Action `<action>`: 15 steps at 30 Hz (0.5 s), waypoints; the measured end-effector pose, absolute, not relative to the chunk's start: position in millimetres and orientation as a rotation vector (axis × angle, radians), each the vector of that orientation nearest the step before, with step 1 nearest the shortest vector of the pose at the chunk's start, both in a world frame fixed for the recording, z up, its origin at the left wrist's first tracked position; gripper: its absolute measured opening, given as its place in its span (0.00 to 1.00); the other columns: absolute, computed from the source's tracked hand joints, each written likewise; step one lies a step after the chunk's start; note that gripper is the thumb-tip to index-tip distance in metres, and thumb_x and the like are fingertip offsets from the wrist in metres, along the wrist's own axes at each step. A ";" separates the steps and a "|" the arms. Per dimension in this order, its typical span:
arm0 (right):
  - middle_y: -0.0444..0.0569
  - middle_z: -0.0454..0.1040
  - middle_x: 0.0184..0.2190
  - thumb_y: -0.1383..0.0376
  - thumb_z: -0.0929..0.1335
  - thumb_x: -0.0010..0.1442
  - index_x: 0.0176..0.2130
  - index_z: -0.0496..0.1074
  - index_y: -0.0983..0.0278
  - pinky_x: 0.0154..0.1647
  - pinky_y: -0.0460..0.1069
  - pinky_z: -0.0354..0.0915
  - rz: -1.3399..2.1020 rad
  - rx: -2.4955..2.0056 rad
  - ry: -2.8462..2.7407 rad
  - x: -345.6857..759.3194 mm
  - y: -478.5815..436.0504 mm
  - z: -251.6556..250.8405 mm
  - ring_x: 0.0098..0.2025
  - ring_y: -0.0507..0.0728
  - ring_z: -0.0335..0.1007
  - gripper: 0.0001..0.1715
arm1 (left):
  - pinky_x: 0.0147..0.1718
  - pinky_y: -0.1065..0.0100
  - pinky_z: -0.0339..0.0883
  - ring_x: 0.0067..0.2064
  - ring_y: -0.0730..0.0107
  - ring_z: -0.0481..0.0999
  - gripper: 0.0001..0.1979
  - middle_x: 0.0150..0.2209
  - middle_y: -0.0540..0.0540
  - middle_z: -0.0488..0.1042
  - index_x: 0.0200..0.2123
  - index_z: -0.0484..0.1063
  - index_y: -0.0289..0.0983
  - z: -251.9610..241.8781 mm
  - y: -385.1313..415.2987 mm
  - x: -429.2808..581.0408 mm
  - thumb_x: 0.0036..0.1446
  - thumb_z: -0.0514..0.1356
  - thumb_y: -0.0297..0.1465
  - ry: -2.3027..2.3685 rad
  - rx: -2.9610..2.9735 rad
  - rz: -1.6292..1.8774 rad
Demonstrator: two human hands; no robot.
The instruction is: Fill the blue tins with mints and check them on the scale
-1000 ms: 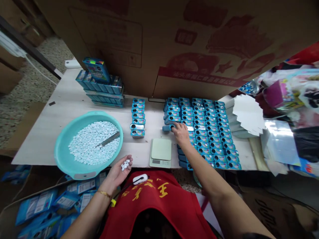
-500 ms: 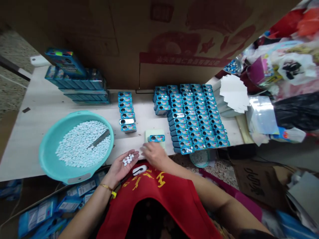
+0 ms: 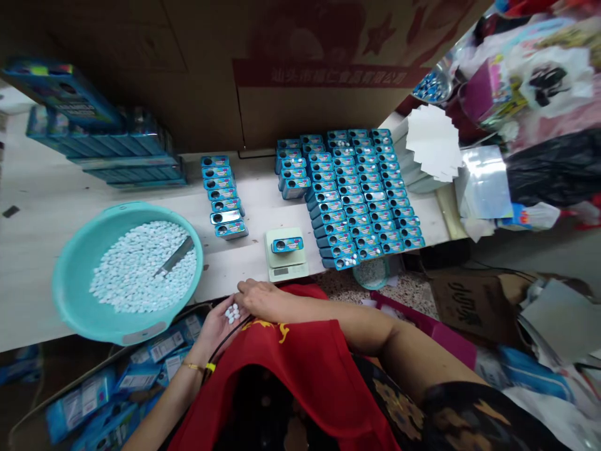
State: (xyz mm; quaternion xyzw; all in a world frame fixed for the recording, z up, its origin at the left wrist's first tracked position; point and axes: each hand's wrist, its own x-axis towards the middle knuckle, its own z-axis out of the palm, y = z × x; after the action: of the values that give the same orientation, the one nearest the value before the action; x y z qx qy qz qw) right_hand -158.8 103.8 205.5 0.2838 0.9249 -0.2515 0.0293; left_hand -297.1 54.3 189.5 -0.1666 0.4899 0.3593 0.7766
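Palm up and cupped, my left hand (image 3: 220, 324) holds several small white tablets (image 3: 232, 313) above the red apron at the table's front edge. My right hand (image 3: 258, 297) reaches over from the right, its fingers bent and closed against the left fingers beside the tablets; whatever its fingertips hold is hidden. Just beyond, a small blue tin (image 3: 287, 245) rests on a pale green scale (image 3: 288, 271). To the left stands a turquoise basin (image 3: 66, 291) filled with white tablets, a metal scoop (image 3: 174, 255) lying on them.
Blue tins (image 3: 364, 207) stand in packed rows right of the scale, tablets on some. A shorter column of tins (image 3: 224, 199) is nearer the basin. Stacked blue packs (image 3: 107, 141) and a large cardboard box (image 3: 310, 106) line the back. White cards (image 3: 432, 144) lie far right.
My right hand has drawn back from the scale to my left palm, leaving scale and tin in full view. Fewer tablets show in the left palm. The camera view has shifted.
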 end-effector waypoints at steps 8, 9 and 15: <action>0.50 0.66 0.37 0.66 0.58 0.62 0.39 0.66 0.65 0.28 0.47 0.64 -0.732 0.859 2.851 -158.1 103.7 208.8 0.38 0.55 0.63 0.09 | 0.39 0.68 0.70 0.29 0.70 0.75 0.12 0.24 0.45 0.75 0.25 0.71 0.30 189.8 56.1 -295.6 0.55 0.50 0.22 1.045 -0.377 0.778; 0.50 0.66 0.37 0.66 0.58 0.62 0.38 0.66 0.65 0.29 0.47 0.64 -0.723 0.881 2.857 -158.9 103.2 207.9 0.39 0.55 0.62 0.09 | 0.39 0.67 0.70 0.29 0.70 0.75 0.12 0.24 0.45 0.75 0.25 0.71 0.30 189.5 56.2 -296.0 0.55 0.49 0.22 1.042 -0.369 0.785; 0.50 0.66 0.35 0.65 0.60 0.60 0.38 0.66 0.66 0.31 0.47 0.63 -0.835 0.929 2.895 -154.9 103.6 202.2 0.36 0.55 0.63 0.08 | 0.40 0.64 0.70 0.28 0.70 0.75 0.14 0.23 0.44 0.74 0.25 0.71 0.29 185.3 56.3 -297.5 0.57 0.48 0.23 0.981 -0.295 0.807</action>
State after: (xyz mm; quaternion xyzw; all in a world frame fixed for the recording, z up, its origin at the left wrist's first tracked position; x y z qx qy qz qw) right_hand -154.9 103.6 202.2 0.2946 0.9181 -0.2649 -0.0058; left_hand -297.5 56.3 185.3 -0.1373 0.4564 0.3756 0.7948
